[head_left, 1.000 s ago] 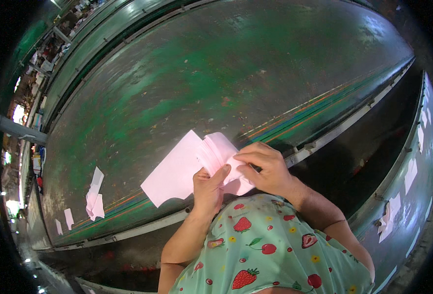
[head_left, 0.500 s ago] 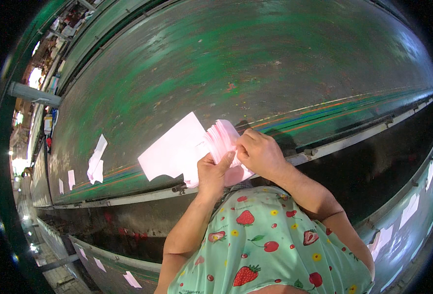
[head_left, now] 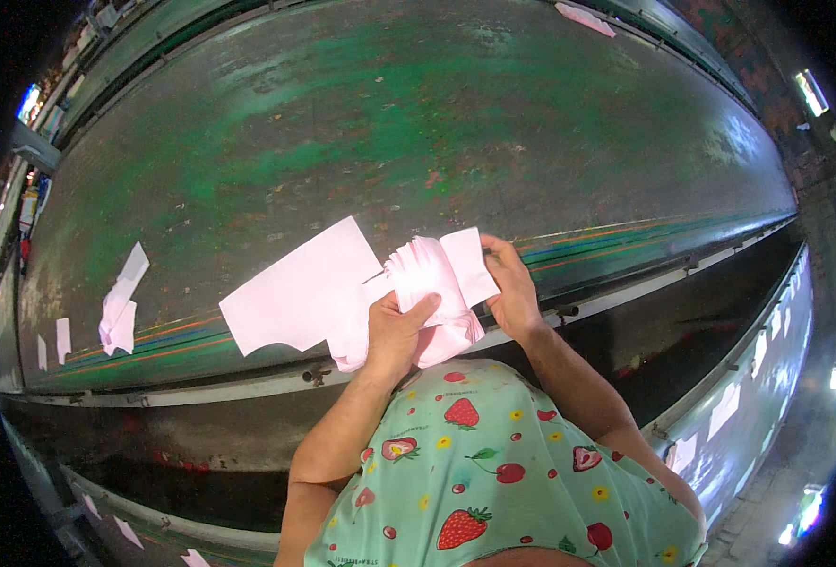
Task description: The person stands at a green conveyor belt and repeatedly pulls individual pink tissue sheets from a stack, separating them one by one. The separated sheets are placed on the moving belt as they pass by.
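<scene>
My left hand [head_left: 394, 333] is closed round a thick bundle of pale pink cloth pieces [head_left: 422, 279], its thumb lying on top and the layers fanned out at the upper edge. A single pink cloth piece [head_left: 470, 265] stands out to the right of the bundle. My right hand [head_left: 515, 291] pinches that piece by its right edge, with the fingertips partly behind it. On the left, a larger flat pink cloth panel [head_left: 300, 288] with a curved cut-out reaches from the bundle over the green table [head_left: 361, 142].
Several small pink pieces [head_left: 120, 307] lie on the table at the left. Another pink piece [head_left: 585, 19] lies at the far edge. A metal rail [head_left: 181, 386] with clamps runs along the near edge. Behind me, further tables [head_left: 758, 369] carry pink pieces.
My right hand has moved from the bundle's face to its right, drawing one cloth piece outward. The left hand keeps its hold. The view has turned to the right.
</scene>
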A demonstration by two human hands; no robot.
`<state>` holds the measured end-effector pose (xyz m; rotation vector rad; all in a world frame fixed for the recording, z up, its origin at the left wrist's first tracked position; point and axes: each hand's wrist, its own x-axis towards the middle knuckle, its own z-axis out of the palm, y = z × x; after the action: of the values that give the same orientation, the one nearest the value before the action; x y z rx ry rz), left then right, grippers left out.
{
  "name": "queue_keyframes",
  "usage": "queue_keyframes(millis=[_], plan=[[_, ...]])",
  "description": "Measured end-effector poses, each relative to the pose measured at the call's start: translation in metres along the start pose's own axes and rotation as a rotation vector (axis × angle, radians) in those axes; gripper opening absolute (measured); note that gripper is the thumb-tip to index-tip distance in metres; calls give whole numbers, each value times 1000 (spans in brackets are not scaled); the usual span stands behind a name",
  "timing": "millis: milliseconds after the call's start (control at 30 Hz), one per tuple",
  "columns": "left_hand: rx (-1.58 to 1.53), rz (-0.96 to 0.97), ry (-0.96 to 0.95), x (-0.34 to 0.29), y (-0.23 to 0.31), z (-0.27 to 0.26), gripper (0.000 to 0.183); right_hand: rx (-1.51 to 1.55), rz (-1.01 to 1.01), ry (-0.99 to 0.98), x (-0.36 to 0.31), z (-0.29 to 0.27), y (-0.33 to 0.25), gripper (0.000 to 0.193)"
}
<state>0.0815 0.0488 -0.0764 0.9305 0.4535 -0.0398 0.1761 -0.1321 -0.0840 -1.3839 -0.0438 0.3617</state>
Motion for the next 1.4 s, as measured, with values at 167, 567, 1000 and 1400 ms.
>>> queue_keyframes(millis=[167,567,1000,1400], plan=[[-176,-62,-44,7,-5,-6,19,-741,-592,-275,-6,11,-33,27],[-20,6,-23,12,-11,-8,18,-952,-549,-326,-8,29,-36,18],[159,683,285,-25,5,140,29,128,2,-405,-9,-68,-83,12],[632,537,62,-14,-69,222,19,19,-48,-579,5,-197,-100,11]])
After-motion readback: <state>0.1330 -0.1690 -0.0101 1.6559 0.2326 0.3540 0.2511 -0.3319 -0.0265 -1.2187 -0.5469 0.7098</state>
